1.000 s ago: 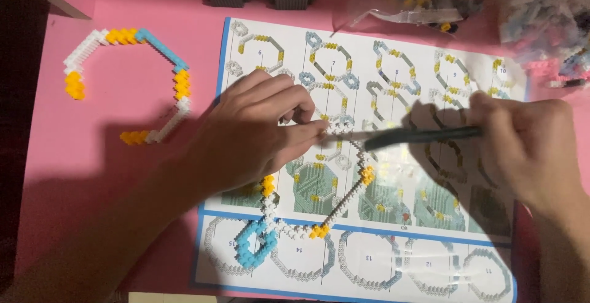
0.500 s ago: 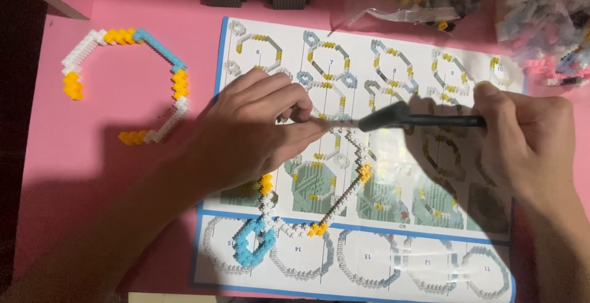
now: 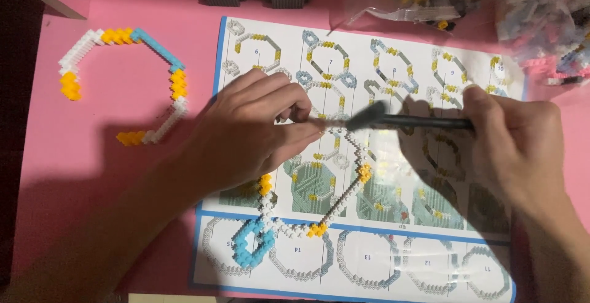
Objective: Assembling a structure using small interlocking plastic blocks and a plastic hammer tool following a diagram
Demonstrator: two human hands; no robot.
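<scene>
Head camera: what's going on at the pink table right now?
A person is building a ring of tiny bricks on an instruction sheet. The left hand pinches the ring's top edge, while the right hand holds dark tweezers with the tip at that same spot. A second, half-finished ring lies apart on the pink table.
</scene>
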